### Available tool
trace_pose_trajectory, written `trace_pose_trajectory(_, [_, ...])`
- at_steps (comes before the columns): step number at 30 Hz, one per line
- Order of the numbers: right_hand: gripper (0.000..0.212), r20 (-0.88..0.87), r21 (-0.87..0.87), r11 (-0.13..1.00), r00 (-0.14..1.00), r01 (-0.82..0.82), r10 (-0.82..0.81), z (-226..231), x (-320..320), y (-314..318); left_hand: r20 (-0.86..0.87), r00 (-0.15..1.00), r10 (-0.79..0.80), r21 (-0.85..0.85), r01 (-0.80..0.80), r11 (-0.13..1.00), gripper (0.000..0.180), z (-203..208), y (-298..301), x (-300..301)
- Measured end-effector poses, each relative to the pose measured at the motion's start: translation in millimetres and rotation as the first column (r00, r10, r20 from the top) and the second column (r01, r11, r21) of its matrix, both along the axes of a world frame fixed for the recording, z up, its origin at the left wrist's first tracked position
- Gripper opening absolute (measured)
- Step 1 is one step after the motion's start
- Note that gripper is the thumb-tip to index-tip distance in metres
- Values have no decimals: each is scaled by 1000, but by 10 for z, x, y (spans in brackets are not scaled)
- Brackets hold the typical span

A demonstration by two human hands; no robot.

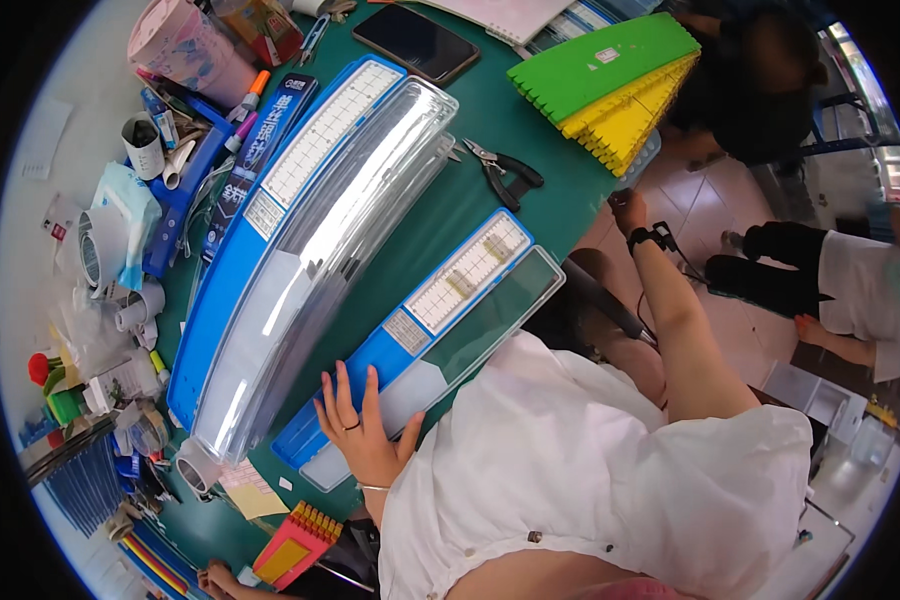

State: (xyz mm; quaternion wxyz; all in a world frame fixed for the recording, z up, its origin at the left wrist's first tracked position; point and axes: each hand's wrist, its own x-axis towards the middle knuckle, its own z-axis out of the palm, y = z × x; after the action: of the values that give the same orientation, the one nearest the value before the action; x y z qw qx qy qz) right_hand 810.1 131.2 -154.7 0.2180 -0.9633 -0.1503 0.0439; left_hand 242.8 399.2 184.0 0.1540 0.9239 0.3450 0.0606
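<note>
My left hand (368, 435) lies with spread fingers across the lower end of a long blue plastic case (370, 375). Beside that case, on the side toward my body, its clear lid (505, 325) lies alongside. A white gridded panel (470, 275) covers the case's upper part, with two small yellowish patches on it. My right hand (627, 212) is past the table edge, below a fanned stack of green strips (605, 60) and yellow strips (625, 120). Its fingers are dark and too small to make out. Pliers (505, 172) with black handles rest between the case and the strips.
A stack of larger blue cases (220, 270) with clear curved lids (340, 230) fills the table's middle left. A phone (415, 43) lies at the back. Clutter, with a pink cup (185, 50) and tape rolls (142, 145), lines the left. Other people are to the right.
</note>
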Motion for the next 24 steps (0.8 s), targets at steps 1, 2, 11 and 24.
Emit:
trace_pose_trajectory(1, [22, 29, 49, 997, 998, -64, 63, 69, -78, -12, 5, 1000, 8, 4, -8, 1000, 79, -8, 15, 13])
trace_pose_trajectory(2, [22, 63, 94, 987, 990, -131, 125, 123, -103, -2, 13, 1000, 17, 6, -17, 1000, 79, -23, 27, 28])
trace_pose_trajectory(11, [33, -142, 143, 982, 985, 123, -102, 204, -103, -178, 5, 996, 95, 135, -94, 986, 95, 71, -77, 163])
trace_pose_trajectory(24, [23, 545, 558, 621, 807, -550, 226, 2861, -990, 674, -86, 964, 253, 161, -237, 958, 85, 202, -252, -45])
